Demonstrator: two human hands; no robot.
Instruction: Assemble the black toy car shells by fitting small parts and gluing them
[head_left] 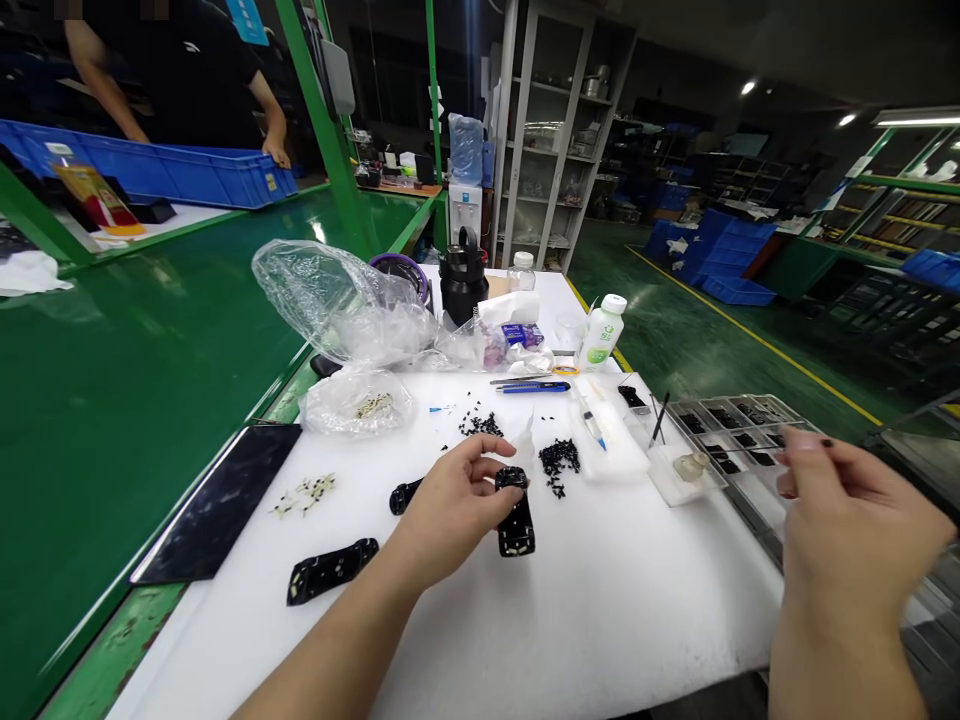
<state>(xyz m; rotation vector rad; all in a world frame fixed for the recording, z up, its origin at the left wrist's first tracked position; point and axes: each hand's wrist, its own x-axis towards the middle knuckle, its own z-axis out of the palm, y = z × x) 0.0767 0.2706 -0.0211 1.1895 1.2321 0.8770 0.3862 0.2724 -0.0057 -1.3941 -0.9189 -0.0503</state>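
Observation:
My left hand is closed on a black plastic part that rests on the white foam mat, thumb and fingers gripping its upper end. My right hand is raised at the right, fingers pinched on a thin tweezer-like tool whose tip reaches toward a clear dish. Two more black parts lie on the mat, one at the lower left and another behind my left hand. Small black pieces sit in two piles, the nearer pile beside the held part and the farther pile behind it.
A compartment tray with dark pieces sits at the right edge. Clear plastic bags, a black jug, a white bottle, pens and a syringe crowd the mat's far end. A black panel lies left. Another person stands behind blue crates.

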